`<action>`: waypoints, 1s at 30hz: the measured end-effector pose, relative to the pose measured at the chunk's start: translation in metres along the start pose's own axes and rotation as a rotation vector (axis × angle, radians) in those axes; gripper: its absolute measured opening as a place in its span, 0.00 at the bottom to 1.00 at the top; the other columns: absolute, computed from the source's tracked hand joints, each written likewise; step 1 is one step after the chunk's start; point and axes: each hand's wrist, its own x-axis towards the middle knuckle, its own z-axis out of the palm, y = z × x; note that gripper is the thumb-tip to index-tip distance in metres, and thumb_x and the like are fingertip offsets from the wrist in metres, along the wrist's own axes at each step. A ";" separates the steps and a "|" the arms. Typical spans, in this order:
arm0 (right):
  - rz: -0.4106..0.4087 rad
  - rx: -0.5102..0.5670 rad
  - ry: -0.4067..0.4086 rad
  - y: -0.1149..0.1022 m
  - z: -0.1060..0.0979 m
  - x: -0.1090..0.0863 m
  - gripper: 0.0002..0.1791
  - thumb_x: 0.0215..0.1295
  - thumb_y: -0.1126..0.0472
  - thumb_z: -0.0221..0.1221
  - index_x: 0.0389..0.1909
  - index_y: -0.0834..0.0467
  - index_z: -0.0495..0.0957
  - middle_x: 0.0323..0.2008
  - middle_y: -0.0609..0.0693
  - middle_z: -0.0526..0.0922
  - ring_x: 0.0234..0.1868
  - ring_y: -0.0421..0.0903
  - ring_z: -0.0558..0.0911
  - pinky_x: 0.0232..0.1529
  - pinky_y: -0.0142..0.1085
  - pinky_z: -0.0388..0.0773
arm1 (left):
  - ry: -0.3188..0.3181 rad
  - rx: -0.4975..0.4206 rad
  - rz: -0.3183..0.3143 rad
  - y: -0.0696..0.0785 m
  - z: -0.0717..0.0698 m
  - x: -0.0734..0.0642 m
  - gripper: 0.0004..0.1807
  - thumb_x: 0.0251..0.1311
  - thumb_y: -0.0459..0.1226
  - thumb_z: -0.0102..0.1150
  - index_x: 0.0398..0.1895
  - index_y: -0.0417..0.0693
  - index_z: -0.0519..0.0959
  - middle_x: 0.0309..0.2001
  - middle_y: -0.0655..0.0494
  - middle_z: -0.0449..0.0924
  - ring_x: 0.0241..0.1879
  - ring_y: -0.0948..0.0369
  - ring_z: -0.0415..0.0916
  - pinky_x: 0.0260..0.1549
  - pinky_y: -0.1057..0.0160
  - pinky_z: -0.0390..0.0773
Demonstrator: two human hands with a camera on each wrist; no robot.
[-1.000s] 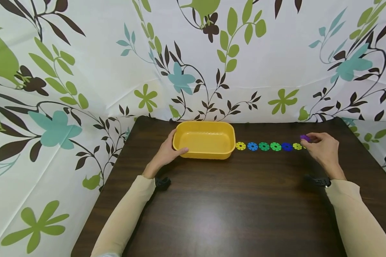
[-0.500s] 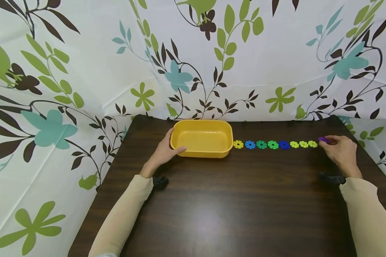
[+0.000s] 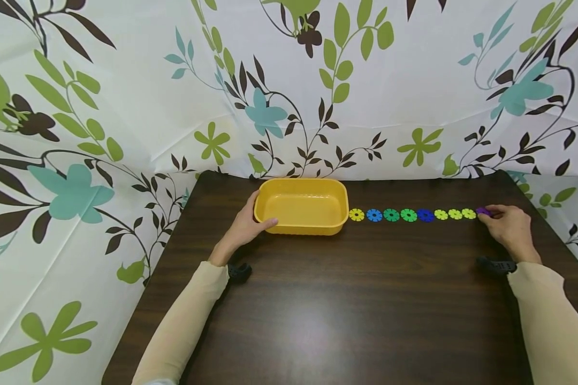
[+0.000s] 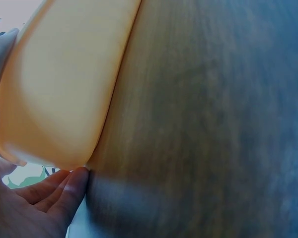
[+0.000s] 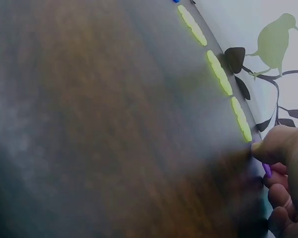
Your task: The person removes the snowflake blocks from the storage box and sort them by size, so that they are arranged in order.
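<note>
My left hand (image 3: 244, 224) grips the left end of a yellow plastic bin (image 3: 298, 230), thumb over its front rim. Fingertips reach the bin's lower edge in the left wrist view. At the far right, my right hand (image 3: 509, 227) pinches a purple notched flower disc (image 3: 483, 210) between thumb and fingers, partly hiding it. That disc is at the right end of a straight row of notched discs. From the bin rightward come a yellow disc (image 3: 357, 215), a light blue disc (image 3: 374, 215), two green ones, a dark blue disc (image 3: 426, 215) and three yellow-green discs (image 3: 455, 214).
The dark wood table (image 3: 318, 299) extends in front of the row. Behind and to the left hangs a white cloth (image 3: 139, 96) printed with leaves, flowers and birds. A black band (image 3: 498, 266) is on the right wrist, another band (image 3: 240, 273) on the left.
The right hand has moved right along the row with the purple disc, then lowered it beside the last yellow-green disc. The left hand keeps its hold on the bin.
</note>
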 end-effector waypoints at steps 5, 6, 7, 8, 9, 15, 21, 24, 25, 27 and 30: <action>0.017 0.002 -0.021 0.000 -0.003 0.001 0.24 0.77 0.55 0.63 0.56 0.75 0.82 0.48 0.76 0.87 0.29 0.35 0.75 0.38 0.39 0.66 | 0.006 -0.002 0.011 -0.008 0.002 0.003 0.67 0.59 0.69 0.72 0.91 0.54 0.44 0.82 0.37 0.64 0.67 0.45 0.74 0.73 0.40 0.75; 0.025 0.005 -0.030 0.000 -0.003 0.001 0.24 0.78 0.55 0.63 0.57 0.75 0.82 0.50 0.77 0.87 0.32 0.41 0.78 0.38 0.39 0.66 | 0.005 -0.007 0.009 -0.008 0.002 0.003 0.67 0.59 0.69 0.72 0.91 0.54 0.44 0.82 0.37 0.63 0.68 0.45 0.74 0.74 0.40 0.75; 0.032 0.006 -0.038 0.000 -0.003 0.002 0.24 0.79 0.55 0.62 0.58 0.75 0.82 0.51 0.77 0.86 0.35 0.48 0.81 0.38 0.39 0.67 | 0.009 -0.001 0.008 -0.011 0.003 0.004 0.67 0.59 0.69 0.72 0.91 0.54 0.45 0.82 0.37 0.64 0.67 0.45 0.74 0.72 0.42 0.76; 0.041 0.010 -0.047 0.000 -0.003 0.001 0.25 0.79 0.55 0.62 0.59 0.75 0.81 0.53 0.77 0.86 0.39 0.55 0.82 0.39 0.39 0.67 | 0.005 -0.013 0.003 -0.007 0.001 0.002 0.67 0.60 0.68 0.72 0.91 0.54 0.44 0.82 0.38 0.64 0.67 0.45 0.73 0.74 0.39 0.75; 0.048 0.011 -0.052 0.001 -0.003 0.001 0.25 0.79 0.55 0.62 0.59 0.75 0.81 0.53 0.77 0.86 0.42 0.59 0.82 0.39 0.38 0.67 | 0.003 -0.009 -0.010 -0.004 0.001 0.000 0.67 0.60 0.68 0.72 0.91 0.55 0.44 0.83 0.39 0.64 0.68 0.45 0.73 0.74 0.38 0.74; 0.079 0.034 -0.075 0.002 -0.001 -0.001 0.26 0.81 0.53 0.60 0.61 0.74 0.80 0.55 0.78 0.85 0.48 0.63 0.81 0.37 0.36 0.67 | -0.007 -0.011 -0.034 0.002 0.001 -0.001 0.63 0.64 0.61 0.73 0.91 0.57 0.43 0.84 0.41 0.62 0.71 0.44 0.72 0.77 0.38 0.72; 0.076 0.042 -0.075 0.002 0.000 -0.002 0.27 0.81 0.52 0.60 0.62 0.74 0.80 0.59 0.78 0.83 0.36 0.38 0.79 0.37 0.33 0.67 | -0.009 -0.019 -0.009 0.003 -0.001 -0.002 0.63 0.64 0.60 0.74 0.91 0.56 0.44 0.83 0.40 0.63 0.71 0.43 0.72 0.76 0.36 0.72; 0.080 0.054 -0.064 0.002 -0.001 -0.002 0.29 0.81 0.51 0.60 0.64 0.74 0.79 0.60 0.78 0.82 0.31 0.22 0.67 0.35 0.30 0.67 | -0.002 -0.005 0.004 -0.002 -0.001 0.001 0.64 0.63 0.63 0.73 0.91 0.55 0.44 0.82 0.38 0.64 0.69 0.43 0.73 0.74 0.38 0.74; 0.088 0.062 -0.059 0.001 0.000 -0.003 0.30 0.81 0.50 0.60 0.66 0.75 0.78 0.60 0.79 0.82 0.32 0.23 0.68 0.36 0.31 0.67 | -0.001 0.000 0.000 -0.003 -0.001 0.002 0.65 0.62 0.65 0.73 0.91 0.55 0.44 0.82 0.38 0.65 0.69 0.44 0.73 0.74 0.39 0.74; 0.106 0.079 -0.044 0.000 0.000 -0.004 0.33 0.81 0.49 0.59 0.68 0.75 0.75 0.61 0.79 0.81 0.36 0.31 0.72 0.38 0.32 0.66 | -0.003 0.015 -0.009 -0.004 0.000 0.002 0.66 0.60 0.68 0.72 0.91 0.56 0.44 0.82 0.38 0.65 0.68 0.45 0.74 0.73 0.41 0.74; 0.133 0.106 -0.020 -0.002 0.001 -0.007 0.37 0.82 0.47 0.57 0.73 0.75 0.71 0.61 0.78 0.79 0.41 0.38 0.72 0.40 0.32 0.64 | -0.013 0.016 -0.028 0.000 -0.001 -0.001 0.67 0.60 0.70 0.71 0.91 0.57 0.43 0.82 0.38 0.65 0.69 0.45 0.74 0.74 0.39 0.73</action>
